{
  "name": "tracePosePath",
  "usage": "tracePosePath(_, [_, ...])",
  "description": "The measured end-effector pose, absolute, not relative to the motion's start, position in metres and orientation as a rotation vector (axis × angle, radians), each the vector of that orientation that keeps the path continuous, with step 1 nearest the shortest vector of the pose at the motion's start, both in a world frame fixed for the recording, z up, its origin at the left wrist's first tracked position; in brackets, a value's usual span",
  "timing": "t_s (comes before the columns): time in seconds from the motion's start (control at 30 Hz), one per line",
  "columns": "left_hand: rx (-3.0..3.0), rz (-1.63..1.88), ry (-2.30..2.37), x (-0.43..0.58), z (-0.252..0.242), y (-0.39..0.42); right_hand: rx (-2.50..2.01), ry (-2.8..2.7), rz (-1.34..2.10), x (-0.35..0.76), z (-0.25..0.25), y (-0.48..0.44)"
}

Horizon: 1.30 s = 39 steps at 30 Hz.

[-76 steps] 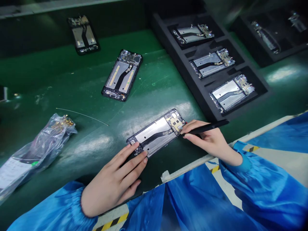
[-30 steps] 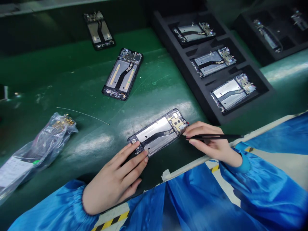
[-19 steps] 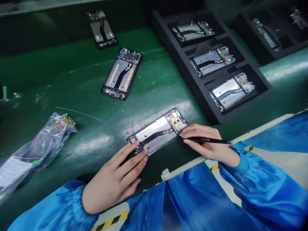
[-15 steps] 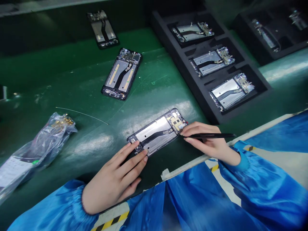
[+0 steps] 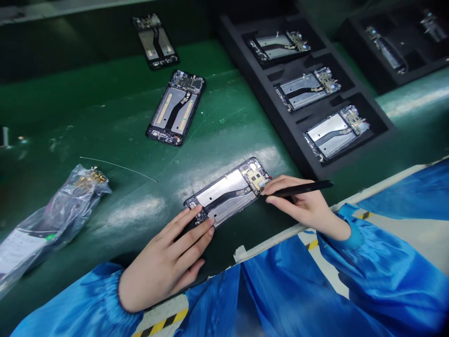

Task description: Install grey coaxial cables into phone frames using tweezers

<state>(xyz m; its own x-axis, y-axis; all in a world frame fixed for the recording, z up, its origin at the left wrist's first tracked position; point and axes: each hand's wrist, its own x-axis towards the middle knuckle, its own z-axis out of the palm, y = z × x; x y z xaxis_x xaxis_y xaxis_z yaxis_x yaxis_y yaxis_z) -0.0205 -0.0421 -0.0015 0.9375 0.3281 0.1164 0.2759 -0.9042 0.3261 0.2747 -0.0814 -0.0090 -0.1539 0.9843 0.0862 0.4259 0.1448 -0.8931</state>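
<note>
An opened phone (image 5: 228,192) lies at a slant on the green table, its metal plate, dark ribbon cable and circuit board exposed. My left hand (image 5: 171,257) rests flat with fingers outstretched, the fingertips pressing on the phone's lower left end. At the opposite end, my right hand (image 5: 298,199) pinches slim black tweezers (image 5: 303,188), their back end pointing right. The fingertips meet the phone's edge beside the circuit board; the tweezers' tip is hidden there. A thin antenna cable (image 5: 119,167) lies on the table to the left.
Behind the phone lie a second opened phone (image 5: 175,108) and a third one (image 5: 156,42). A black foam tray (image 5: 261,100) holds several more at the right, with another foam tray (image 5: 377,77) beyond. A clear plastic bag (image 5: 52,220) of small gold-tipped parts is at left.
The back end of the tweezers has swung up and a little left in my right hand. My left hand and the phone hold their places, apart from a slight shift of view.
</note>
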Motion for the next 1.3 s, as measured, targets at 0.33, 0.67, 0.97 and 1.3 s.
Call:
tracePosePath(0.33, [2.845,0.154,0.374,-0.025,-0.005,-0.041,-1.572,-1.457,1.283,0.271,0.0,-0.068])
tracePosePath(0.67, [2.846,0.152,0.386,-0.025,-0.005,-0.041,-1.632,-1.331,1.347,0.267,0.005,-0.058])
tracePosePath(0.97, [2.821,0.168,0.397,-0.025,-0.005,-0.04,-1.504,-1.411,1.26,0.271,-0.002,-0.067])
tracePosePath(1.3, [2.768,0.287,0.51,-0.018,0.005,-0.026,-1.136,-1.881,0.988,0.272,-0.009,-0.072])
